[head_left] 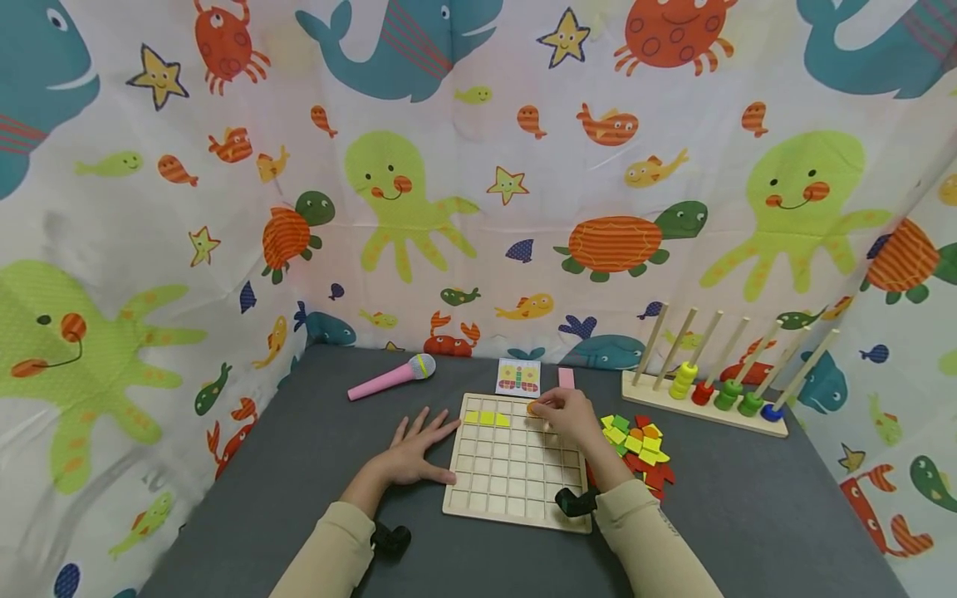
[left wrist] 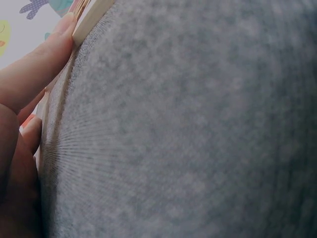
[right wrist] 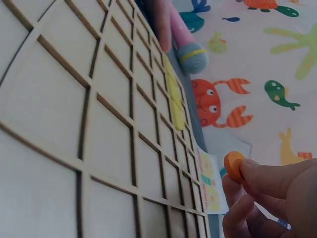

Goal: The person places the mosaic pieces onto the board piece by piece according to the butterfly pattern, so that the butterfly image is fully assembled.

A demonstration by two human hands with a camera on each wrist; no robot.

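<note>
A wooden grid board (head_left: 489,482) lies on the table, with three yellow square tiles (head_left: 488,418) side by side in cells near its upper left. My right hand (head_left: 570,415) pinches a round orange piece (right wrist: 233,166) between thumb and fingertips, over the upper right part of the grid. Fingers spread, my left hand (head_left: 409,457) rests flat on the table at the board's left side; its thumb reaches the board edge. In the left wrist view the left thumb (left wrist: 44,64) lies against the board's rim. A picture card (head_left: 518,378) with a coloured butterfly-like pattern lies behind the board.
A pile of red, yellow, green and orange pieces (head_left: 635,444) lies right of the board, beside my right forearm. Behind it stands a wooden peg rack (head_left: 703,404) with coloured rings. A pink toy microphone (head_left: 392,378) lies at the back left, and a pink block (head_left: 566,378) beside the card.
</note>
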